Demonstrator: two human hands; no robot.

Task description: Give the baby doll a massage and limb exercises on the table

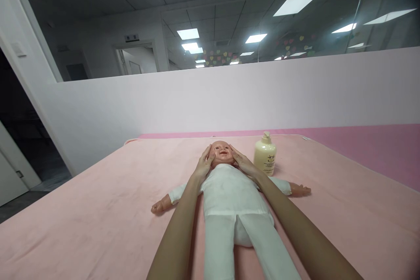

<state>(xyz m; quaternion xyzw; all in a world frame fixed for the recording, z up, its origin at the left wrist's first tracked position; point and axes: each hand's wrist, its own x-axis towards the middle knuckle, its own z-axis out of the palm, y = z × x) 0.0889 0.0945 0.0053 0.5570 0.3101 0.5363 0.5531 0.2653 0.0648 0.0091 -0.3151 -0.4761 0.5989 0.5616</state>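
Observation:
A baby doll [232, 192] with a white cloth body lies on its back, face up, its arms spread to the sides and its legs toward me. My left hand [204, 164] rests against the left side of the doll's head, fingers stretched along the cheek. On the other side of the head, my right hand [242, 160] lies against the cheek with its fingers extended. Both hands are open and touch the head without wrapping round it. Just right of my right hand stands a pale yellow pump bottle [265, 155], upright.
Under the doll is a pink cloth [98, 210] over a wide surface, with a darker pink strip [370, 144] at the back and right. A white wall [229, 100] with glass above rises behind.

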